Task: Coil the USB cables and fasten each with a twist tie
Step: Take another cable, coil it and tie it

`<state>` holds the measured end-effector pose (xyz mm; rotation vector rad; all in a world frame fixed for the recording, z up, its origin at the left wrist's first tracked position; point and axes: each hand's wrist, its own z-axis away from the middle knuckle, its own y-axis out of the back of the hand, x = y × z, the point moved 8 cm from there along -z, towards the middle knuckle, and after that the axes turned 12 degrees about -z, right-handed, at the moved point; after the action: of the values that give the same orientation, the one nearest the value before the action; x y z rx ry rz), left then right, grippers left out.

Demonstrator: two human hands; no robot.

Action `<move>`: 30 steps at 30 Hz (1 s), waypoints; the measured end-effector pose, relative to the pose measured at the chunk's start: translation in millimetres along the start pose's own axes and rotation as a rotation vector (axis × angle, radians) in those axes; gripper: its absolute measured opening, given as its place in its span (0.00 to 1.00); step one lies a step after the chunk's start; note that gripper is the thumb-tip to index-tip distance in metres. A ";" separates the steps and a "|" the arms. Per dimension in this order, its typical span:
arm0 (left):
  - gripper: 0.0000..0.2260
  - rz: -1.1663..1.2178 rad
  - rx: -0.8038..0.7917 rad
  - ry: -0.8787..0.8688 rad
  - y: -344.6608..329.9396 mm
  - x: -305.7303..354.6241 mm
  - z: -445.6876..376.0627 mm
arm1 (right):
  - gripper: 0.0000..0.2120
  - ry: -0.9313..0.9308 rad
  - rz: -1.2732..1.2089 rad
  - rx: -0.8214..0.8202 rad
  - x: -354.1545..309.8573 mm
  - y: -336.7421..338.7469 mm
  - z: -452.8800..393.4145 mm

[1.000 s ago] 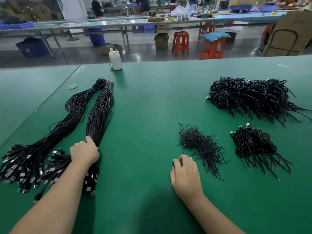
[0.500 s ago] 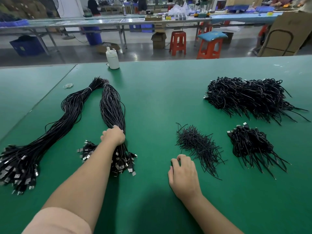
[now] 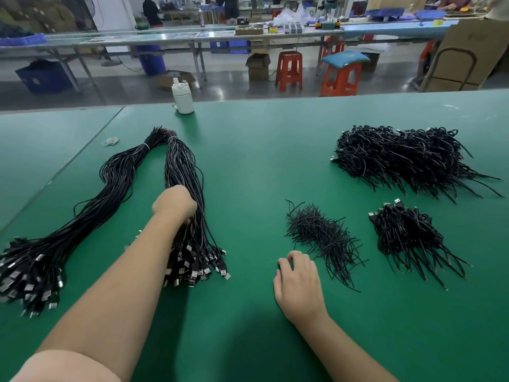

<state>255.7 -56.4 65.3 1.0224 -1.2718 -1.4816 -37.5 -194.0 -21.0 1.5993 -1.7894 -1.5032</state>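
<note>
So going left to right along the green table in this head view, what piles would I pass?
Loose USB cable bundle → second cable bundle, gripped by the left hand → twist tie pile → small pile of coiled cables.

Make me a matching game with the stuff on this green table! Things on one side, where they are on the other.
Things:
1. bottle
2. twist ties
3. left hand
4. rubber bands

Places:
A. just beyond the right hand
B. gripping a cable bundle
C. at the table's far edge
D. left of where the bundles meet

Pairs: 1-C, 2-A, 3-B, 4-D
</note>
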 end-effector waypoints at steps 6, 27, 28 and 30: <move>0.17 0.028 -0.181 -0.217 -2.9 21.6 21.1 | 0.06 0.005 -0.004 0.005 0.0 -0.6 -0.1; 0.03 0.318 -0.069 -0.880 -8.5 137.7 175.7 | 0.25 -0.096 -0.314 0.067 8.8 15.5 3.9; 0.06 0.152 0.096 -0.842 -4.7 132.2 173.4 | 0.24 -0.139 -0.402 0.062 13.1 16.4 5.3; 0.11 0.019 0.276 -0.806 -4.1 125.8 172.8 | 0.23 -0.294 -0.653 0.061 23.3 19.3 9.2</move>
<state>57.8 -135.8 79.4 0.5658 -2.0841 -1.8132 -62.7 -212.9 -17.9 2.2342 -1.5232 -2.0643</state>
